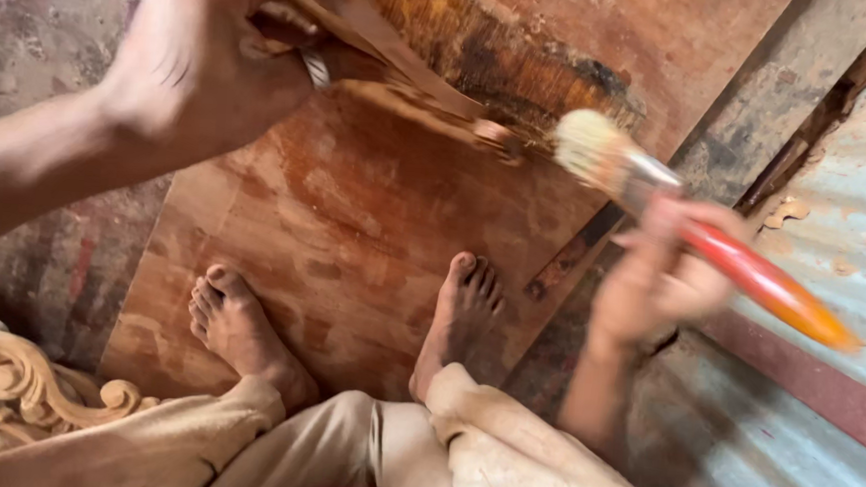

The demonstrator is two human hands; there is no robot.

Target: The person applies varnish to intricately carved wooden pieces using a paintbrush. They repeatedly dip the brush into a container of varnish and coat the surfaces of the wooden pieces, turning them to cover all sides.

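Above a stained board, brush in right hand.

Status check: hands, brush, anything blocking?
Left hand grips carved wooden piece. Right hand holds paintbrush, bristles near the piece's tip. Nothing between them; bare feet on plywood board below.

A reddish-brown plywood board lies flat on the rough, stained concrete floor, and its face is blotched with darker patches of stain. Two bare feet rest directly on the board, the left foot near its lower edge and the right foot just inside its right edge. Beside the board on the right lies corrugated metal sheeting. A pale carved wooden scroll piece sits at the lower left, just beside the board.
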